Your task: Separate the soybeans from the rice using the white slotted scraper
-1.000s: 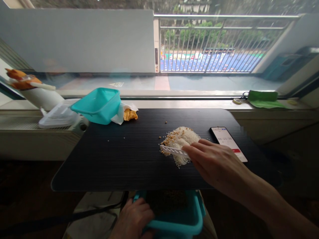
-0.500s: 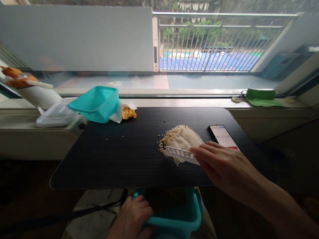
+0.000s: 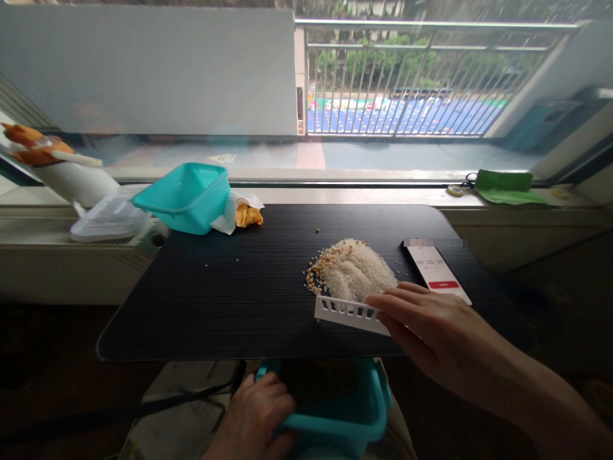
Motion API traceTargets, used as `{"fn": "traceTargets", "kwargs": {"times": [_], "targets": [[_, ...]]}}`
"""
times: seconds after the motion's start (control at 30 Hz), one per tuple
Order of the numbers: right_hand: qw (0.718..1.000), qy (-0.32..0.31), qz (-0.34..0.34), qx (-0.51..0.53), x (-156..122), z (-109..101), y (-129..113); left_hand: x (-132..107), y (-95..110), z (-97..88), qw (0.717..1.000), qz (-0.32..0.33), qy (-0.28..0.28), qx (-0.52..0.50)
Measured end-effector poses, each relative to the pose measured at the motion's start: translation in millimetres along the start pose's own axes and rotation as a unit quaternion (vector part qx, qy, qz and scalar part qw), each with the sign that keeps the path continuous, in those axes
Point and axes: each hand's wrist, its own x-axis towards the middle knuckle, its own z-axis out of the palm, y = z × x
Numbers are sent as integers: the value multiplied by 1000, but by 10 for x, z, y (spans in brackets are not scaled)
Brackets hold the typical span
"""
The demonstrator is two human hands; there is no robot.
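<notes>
My right hand [image 3: 421,319] grips a white plastic strip with a row of slots [image 3: 345,313], held on edge along the near side of a heap of white rice [image 3: 366,265]. Yellowish kernels [image 3: 318,271] lie mixed along the heap's left side. Below the table's front edge, my left hand [image 3: 263,409] is closed over the left rim of a teal tub [image 3: 335,427]. Dark, grainy contents [image 3: 330,380] show dimly inside that tub; their kind is unclear.
A second teal tub [image 3: 186,198] stands at the table's back left beside crumpled white and orange-yellow material [image 3: 248,216]. A phone showing a timer [image 3: 435,268] lies right of the heap. Green cloth [image 3: 510,187] and scissors [image 3: 469,181] rest on the sill.
My right hand has drawn the slotted strip slightly toward me, from over the rice to the heap's near edge. My left hand stays on the tub.
</notes>
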Motion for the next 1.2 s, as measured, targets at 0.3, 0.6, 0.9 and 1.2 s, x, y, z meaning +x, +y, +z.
{"fn": "traceTargets", "kwargs": {"times": [0.3,0.6,0.9,1.2], "targets": [[996,56,8,-70,119,54,144,10,9,-6,1000,-3,-7,4],[999,25,21,0,79,35,166,31,2,-23,999,-20,-28,-9],[997,-28,19,69,74,63,10,24,7,-61,999,-32,-38,-9],[986,-105,-14,130,-36,6,-105,-5,-30,-82,999,-25,-27,-8]]}}
